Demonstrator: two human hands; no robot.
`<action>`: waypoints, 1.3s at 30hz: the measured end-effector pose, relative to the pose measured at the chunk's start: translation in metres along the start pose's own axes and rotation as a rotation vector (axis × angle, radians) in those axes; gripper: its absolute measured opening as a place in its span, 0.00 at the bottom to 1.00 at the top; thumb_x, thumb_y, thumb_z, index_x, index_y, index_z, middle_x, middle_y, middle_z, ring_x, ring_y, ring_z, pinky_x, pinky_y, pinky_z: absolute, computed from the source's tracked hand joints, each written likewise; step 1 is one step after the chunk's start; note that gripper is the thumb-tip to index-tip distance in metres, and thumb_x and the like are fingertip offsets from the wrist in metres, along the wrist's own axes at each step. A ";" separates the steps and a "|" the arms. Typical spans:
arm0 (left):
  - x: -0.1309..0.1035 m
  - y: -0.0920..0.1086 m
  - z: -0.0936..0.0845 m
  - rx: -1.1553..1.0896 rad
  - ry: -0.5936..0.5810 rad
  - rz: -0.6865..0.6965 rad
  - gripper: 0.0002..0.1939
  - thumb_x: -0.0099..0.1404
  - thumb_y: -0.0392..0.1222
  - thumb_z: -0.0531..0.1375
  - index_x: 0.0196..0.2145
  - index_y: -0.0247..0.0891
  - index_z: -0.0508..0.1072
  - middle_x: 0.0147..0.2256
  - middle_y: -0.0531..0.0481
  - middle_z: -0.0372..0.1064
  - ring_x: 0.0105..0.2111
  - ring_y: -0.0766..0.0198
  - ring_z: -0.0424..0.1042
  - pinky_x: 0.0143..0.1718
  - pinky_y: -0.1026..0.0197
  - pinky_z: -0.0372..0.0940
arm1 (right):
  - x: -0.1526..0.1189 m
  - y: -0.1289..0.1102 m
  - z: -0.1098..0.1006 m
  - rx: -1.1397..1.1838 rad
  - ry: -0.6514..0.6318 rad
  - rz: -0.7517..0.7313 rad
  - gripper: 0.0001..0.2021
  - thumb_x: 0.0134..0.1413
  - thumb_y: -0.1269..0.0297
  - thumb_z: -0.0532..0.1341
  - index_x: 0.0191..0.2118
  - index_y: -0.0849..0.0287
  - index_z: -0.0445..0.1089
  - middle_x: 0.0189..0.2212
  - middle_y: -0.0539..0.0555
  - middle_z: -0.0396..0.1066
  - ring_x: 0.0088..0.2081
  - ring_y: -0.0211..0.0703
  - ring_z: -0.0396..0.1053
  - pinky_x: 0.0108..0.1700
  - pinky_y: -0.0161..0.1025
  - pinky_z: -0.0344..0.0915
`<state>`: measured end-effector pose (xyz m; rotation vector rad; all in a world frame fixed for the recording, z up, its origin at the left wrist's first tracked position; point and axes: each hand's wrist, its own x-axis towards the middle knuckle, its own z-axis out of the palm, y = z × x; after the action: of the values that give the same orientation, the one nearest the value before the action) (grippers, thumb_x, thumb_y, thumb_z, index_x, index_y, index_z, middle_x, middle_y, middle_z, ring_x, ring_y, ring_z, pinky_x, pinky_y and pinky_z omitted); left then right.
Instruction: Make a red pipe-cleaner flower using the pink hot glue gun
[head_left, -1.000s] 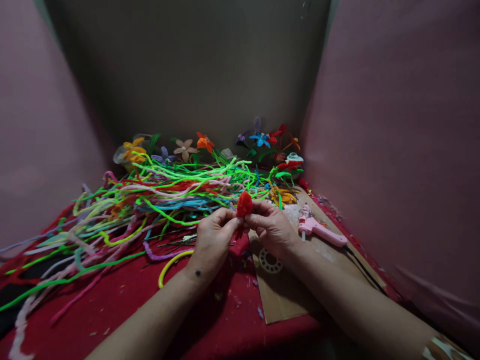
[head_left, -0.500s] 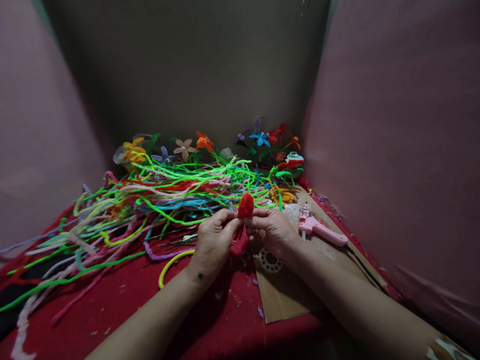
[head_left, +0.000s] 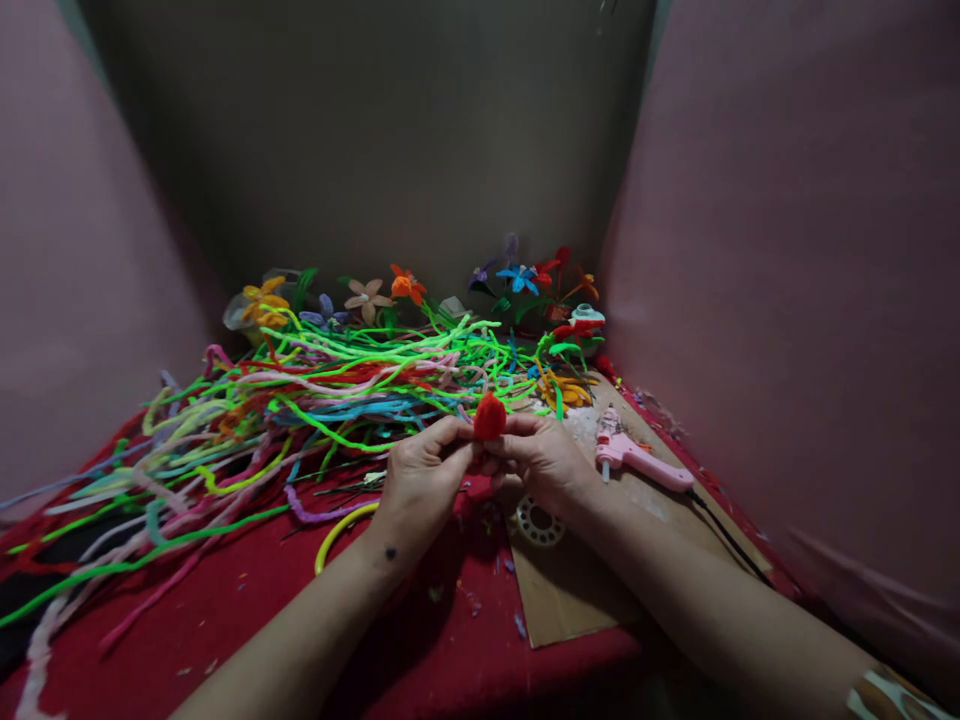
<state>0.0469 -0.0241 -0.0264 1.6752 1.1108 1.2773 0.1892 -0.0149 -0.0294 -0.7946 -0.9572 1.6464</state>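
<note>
A small fuzzy red bud shape [head_left: 490, 416] is held up at the middle of the view, in front of the heap of pipe cleaners. My left hand [head_left: 429, 470] pinches it from the left with thumb and forefinger. From the right, my right hand [head_left: 541, 462] grips it low down in the same way, and the fingertips of both hands nearly meet beneath it. The underside of the red piece is hidden by the fingers.
Many coloured pipe cleaners [head_left: 360, 375] spread over the red cloth [head_left: 247, 610]. On the cardboard [head_left: 577, 605] lie a pink glue gun [head_left: 645, 462] with a black cord and a white ring with holes [head_left: 540, 522]. Fuzzy flowers [head_left: 367, 298] stand behind.
The red piece has turned slightly and looks rounder and wider. My left hand has shifted a little to the left, and its grip remains.
</note>
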 end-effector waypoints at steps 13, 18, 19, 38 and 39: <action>-0.001 0.015 -0.010 0.259 -0.062 0.249 0.11 0.63 0.41 0.53 0.27 0.36 0.71 0.22 0.54 0.65 0.23 0.70 0.63 0.26 0.69 0.59 | -0.010 -0.006 0.007 -0.171 -0.024 -0.292 0.12 0.38 0.58 0.69 0.26 0.63 0.73 0.16 0.49 0.70 0.16 0.34 0.65 0.19 0.32 0.64; 0.001 0.021 -0.011 0.109 -0.046 0.126 0.08 0.60 0.43 0.56 0.32 0.36 0.71 0.26 0.52 0.68 0.25 0.68 0.66 0.27 0.67 0.61 | -0.014 -0.008 0.011 -0.210 0.026 -0.303 0.12 0.38 0.59 0.69 0.25 0.62 0.71 0.16 0.48 0.69 0.16 0.33 0.64 0.19 0.32 0.62; 0.001 0.023 -0.011 0.038 -0.051 0.090 0.08 0.58 0.43 0.58 0.34 0.36 0.70 0.28 0.51 0.69 0.26 0.67 0.67 0.27 0.66 0.62 | -0.014 -0.008 0.011 -0.217 0.038 -0.302 0.12 0.38 0.59 0.69 0.25 0.62 0.71 0.15 0.47 0.68 0.16 0.33 0.64 0.19 0.31 0.61; -0.002 0.030 -0.012 -0.180 0.028 0.043 0.10 0.54 0.40 0.63 0.35 0.37 0.71 0.29 0.52 0.73 0.28 0.66 0.72 0.29 0.66 0.67 | -0.013 0.002 0.006 -0.481 0.092 -0.474 0.03 0.45 0.71 0.61 0.29 0.60 0.71 0.18 0.46 0.66 0.19 0.32 0.63 0.22 0.31 0.60; -0.002 0.030 -0.012 -0.181 0.035 0.046 0.10 0.54 0.40 0.63 0.34 0.37 0.71 0.28 0.52 0.73 0.27 0.66 0.71 0.28 0.66 0.67 | -0.013 0.002 0.006 -0.485 0.095 -0.479 0.03 0.45 0.72 0.61 0.29 0.60 0.71 0.18 0.46 0.66 0.19 0.32 0.63 0.22 0.31 0.60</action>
<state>0.0412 -0.0358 0.0036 1.5568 0.9517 1.3977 0.1864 -0.0289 -0.0281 -0.8670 -1.3801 0.9663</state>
